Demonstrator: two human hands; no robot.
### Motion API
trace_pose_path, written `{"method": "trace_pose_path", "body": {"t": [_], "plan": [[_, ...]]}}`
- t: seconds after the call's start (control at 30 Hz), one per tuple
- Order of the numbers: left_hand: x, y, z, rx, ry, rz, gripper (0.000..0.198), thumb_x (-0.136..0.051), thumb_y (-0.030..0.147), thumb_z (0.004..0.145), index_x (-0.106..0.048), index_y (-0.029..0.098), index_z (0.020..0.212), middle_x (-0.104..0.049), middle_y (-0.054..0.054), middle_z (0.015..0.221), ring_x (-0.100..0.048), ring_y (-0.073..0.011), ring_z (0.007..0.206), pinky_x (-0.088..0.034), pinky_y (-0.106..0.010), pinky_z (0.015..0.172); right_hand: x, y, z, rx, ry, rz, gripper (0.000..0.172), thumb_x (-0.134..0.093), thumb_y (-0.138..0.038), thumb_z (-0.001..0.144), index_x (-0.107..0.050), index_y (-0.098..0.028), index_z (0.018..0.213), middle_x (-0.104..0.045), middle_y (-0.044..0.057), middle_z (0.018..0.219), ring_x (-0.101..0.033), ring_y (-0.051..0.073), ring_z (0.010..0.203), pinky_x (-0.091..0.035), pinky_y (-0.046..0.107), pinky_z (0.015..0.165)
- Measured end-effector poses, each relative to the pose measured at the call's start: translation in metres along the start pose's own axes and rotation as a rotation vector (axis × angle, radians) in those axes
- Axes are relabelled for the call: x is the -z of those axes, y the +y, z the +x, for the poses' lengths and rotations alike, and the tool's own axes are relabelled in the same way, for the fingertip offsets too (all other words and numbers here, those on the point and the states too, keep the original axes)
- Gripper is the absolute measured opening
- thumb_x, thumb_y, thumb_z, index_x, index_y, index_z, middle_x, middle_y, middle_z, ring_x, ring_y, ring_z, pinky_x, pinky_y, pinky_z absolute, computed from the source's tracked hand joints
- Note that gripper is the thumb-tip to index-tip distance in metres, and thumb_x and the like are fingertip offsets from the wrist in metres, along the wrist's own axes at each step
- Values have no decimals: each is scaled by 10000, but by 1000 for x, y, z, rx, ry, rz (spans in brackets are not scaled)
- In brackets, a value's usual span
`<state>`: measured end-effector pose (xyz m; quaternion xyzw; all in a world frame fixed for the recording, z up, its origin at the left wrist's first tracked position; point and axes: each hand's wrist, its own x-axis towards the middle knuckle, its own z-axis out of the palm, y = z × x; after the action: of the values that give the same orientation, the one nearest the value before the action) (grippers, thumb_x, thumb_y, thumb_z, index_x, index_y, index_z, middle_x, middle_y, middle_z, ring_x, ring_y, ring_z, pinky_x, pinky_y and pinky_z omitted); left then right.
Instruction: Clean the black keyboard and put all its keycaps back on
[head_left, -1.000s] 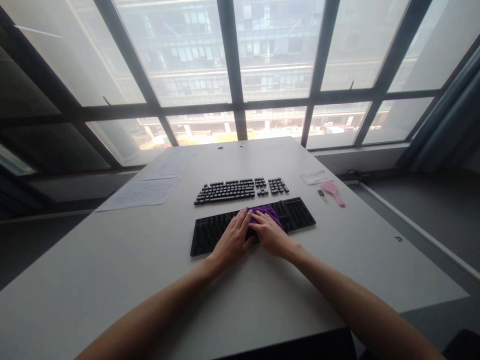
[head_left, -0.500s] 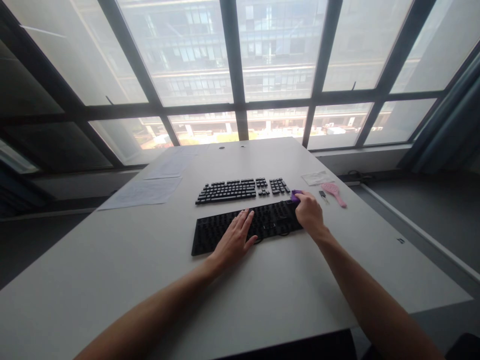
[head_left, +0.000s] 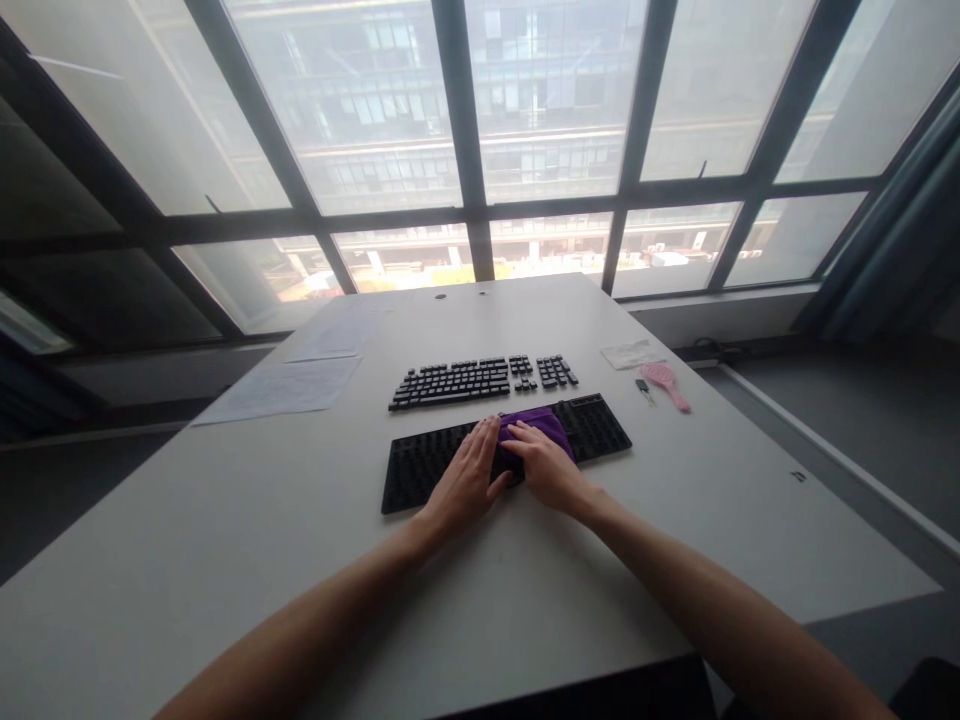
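Note:
A black keyboard base, its keycaps apparently off, lies slightly askew on the white table. My left hand rests on its middle with fingers stretched out and thumb apart, holding nothing. Right beside it, my right hand presses a purple cloth onto the keyboard, fingers over the cloth. The cloth is spread across the part just right of centre and hides the keys beneath. Behind the base sit loose black keycaps, set out in keyboard order in separate blocks.
Toward the right edge of the white table lie a pink hairbrush, a small keycap puller-like tool and a clear plastic bag. Sheets of paper lie at the left. Large windows rise behind the table.
My right hand has moved left with the purple cloth, from the keyboard's right end to its middle. The cloth now lies more spread out. My left hand has stayed put.

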<state>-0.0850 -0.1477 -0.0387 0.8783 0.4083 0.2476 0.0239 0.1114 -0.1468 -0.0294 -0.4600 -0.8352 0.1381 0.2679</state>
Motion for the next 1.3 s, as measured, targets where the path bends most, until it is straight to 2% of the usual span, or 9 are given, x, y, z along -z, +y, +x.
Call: {"method": "trace_pose_path", "body": {"t": [0.1,0.27,0.43,0.63,0.83,1.0,1.13,1.23,1.3], "plan": [[1,1,0,-7,-7,15,874,-566,355,983,5,214,1629,-251,-172,1656,-234,-330,1537,-306,-542,1234,12,6,0,-105,46,-116,524,-482,10,839,-701,-175,1278,-561,114,1479,-423,269,1445,-304,452,1217],[2,2,1,4,-26,16,850,-532,401,998,7,218,1629,-238,-163,1663,-218,-325,1543,-303,-529,1237,54,35,-1,-447,158,-314,393,-441,-17,890,-760,-122,1095,-643,183,1337,-510,319,1352,-361,440,1161],[2,2,0,12,-33,9,839,-522,396,1001,10,233,1629,-225,-152,1670,-206,-318,1547,-300,-521,1240,81,61,-5,-676,217,-369,378,-400,-33,926,-726,-75,1113,-652,241,1242,-568,317,1272,-412,413,1090],[2,1,0,12,-35,16,830,-523,390,1000,-11,221,1630,-248,-151,1663,-215,-309,1546,-297,-517,1244,49,47,-4,-538,187,-295,472,-443,4,849,-658,-70,1263,-599,233,1362,-511,322,1352,-416,395,1118],[-1,-1,1,-14,-19,21,837,-565,337,975,-63,190,1628,-291,-180,1641,-256,-332,1530,-321,-554,1227,1,7,-2,-150,144,10,697,-429,35,787,-505,-76,1471,-505,183,1514,-386,266,1472,-330,452,1220],[3,1,2,-32,-6,-57,875,-590,234,934,-60,190,1629,-346,-197,1610,-336,-331,1498,-359,-569,1207,-7,-19,-6,142,135,210,690,-415,8,832,-486,-145,1502,-520,133,1514,-418,224,1454,-360,440,1216],[6,3,3,-36,20,-110,931,-610,222,923,-5,189,1630,-389,-205,1582,-384,-318,1474,-404,-545,1185,-2,-23,-8,60,204,131,553,-441,-55,897,-574,-145,1426,-546,136,1484,-396,252,1463,-296,462,1243],[6,4,4,-49,2,-84,903,-607,185,905,-66,188,1628,-390,-199,1584,-386,-321,1473,-412,-549,1181,-5,-22,-9,-87,182,28,611,-492,-52,852,-525,-75,1461,-464,196,1541,-326,312,1497,-257,499,1250],[4,4,4,-61,-15,-61,864,-595,154,888,-136,167,1619,-390,-198,1584,-365,-322,1485,-395,-550,1195,-8,-23,-10,-74,124,38,629,-477,-32,837,-514,-49,1465,-450,206,1550,-341,296,1493,-275,456,1248]]}}
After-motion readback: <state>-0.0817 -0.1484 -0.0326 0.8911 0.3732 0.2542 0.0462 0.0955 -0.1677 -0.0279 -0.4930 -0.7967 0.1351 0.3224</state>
